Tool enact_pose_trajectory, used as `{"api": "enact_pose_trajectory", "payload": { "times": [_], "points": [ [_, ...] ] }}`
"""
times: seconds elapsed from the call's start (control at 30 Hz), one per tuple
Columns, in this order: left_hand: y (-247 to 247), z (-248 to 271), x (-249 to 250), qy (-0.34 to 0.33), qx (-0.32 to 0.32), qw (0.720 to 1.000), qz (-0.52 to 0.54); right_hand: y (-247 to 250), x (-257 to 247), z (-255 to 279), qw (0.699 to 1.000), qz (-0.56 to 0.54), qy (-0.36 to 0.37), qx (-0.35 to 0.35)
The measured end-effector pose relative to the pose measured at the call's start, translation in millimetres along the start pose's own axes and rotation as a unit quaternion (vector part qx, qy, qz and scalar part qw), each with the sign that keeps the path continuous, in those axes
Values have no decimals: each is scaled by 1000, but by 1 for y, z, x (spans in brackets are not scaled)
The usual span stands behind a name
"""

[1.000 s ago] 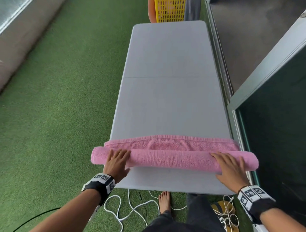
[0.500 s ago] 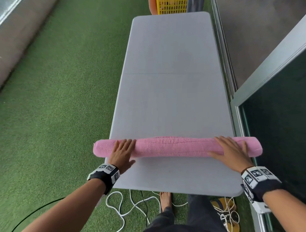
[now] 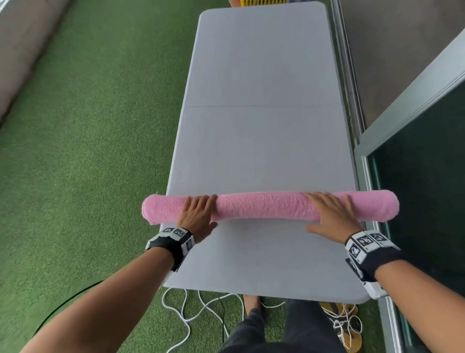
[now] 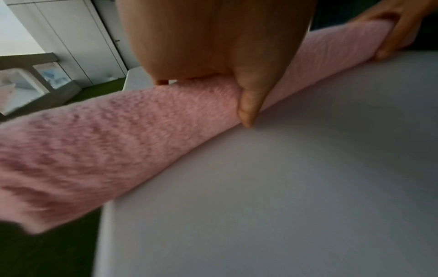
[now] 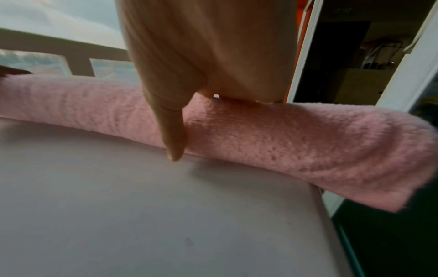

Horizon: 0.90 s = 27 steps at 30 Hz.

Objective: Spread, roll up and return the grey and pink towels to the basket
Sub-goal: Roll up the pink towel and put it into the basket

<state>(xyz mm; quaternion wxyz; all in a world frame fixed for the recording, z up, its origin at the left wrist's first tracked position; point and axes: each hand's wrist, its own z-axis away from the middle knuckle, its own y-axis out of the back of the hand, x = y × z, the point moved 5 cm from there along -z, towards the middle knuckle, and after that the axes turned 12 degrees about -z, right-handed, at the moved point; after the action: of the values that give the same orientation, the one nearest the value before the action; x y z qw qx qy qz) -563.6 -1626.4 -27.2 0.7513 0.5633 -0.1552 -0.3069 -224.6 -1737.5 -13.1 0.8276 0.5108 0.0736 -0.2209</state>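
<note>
The pink towel (image 3: pixel 261 206) lies as one long roll across the grey table (image 3: pixel 261 126), and both of its ends overhang the table's sides. My left hand (image 3: pixel 198 210) presses on the roll near its left end, fingers straight over the top. My right hand (image 3: pixel 329 211) presses the same way near the right end. In the left wrist view the pink towel (image 4: pixel 118 131) has my thumb (image 4: pixel 249 101) against its near side. The right wrist view shows the pink towel (image 5: pixel 284 135) under my palm. A yellow basket (image 3: pixel 261 2) peeks in beyond the table's far end. No grey towel is in view.
Green artificial turf (image 3: pixel 88 151) lies left of the table, and a glass door frame (image 3: pixel 362 151) runs close along its right side. White cords (image 3: pixel 191 310) and sandals (image 3: pixel 344 325) lie on the ground by my feet.
The roll has moved away from me over the last flat strip of towel, which is now wound in. Both hands moved forward with it.
</note>
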Motion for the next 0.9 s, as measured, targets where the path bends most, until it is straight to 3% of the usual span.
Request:
{"api": "enact_pose_trajectory", "payload": {
  "times": [0.1, 0.23, 0.33, 0.47, 0.57, 0.73, 0.83, 0.9],
  "points": [
    [-5, -1, -16, 10, 10, 1000, -20, 9, 22, -8, 998, 36, -36, 30],
    [-17, 13, -77, 77, -50, 994, -64, 36, 61, -1, 982, 125, -139, 30],
    [-16, 29, -94, 109, -91, 988, -61, 37, 65, 11, 979, 122, -160, 14],
    [-11, 42, -49, 168, -148, 975, 4, 7, 47, 29, 988, -30, -152, 9],
    [-21, 58, 11, 197, -190, 945, 180, -25, 17, 46, 976, -151, -154, -22],
    [-22, 82, 115, 208, -151, 888, 382, -78, -52, 74, 952, -276, -133, -18],
    [-20, 86, 140, 215, -150, 842, 471, -100, -72, 83, 935, -326, -137, -6],
    [-22, 88, 145, 214, -155, 833, 487, -107, -74, 86, 930, -335, -149, 4]
  ]
}}
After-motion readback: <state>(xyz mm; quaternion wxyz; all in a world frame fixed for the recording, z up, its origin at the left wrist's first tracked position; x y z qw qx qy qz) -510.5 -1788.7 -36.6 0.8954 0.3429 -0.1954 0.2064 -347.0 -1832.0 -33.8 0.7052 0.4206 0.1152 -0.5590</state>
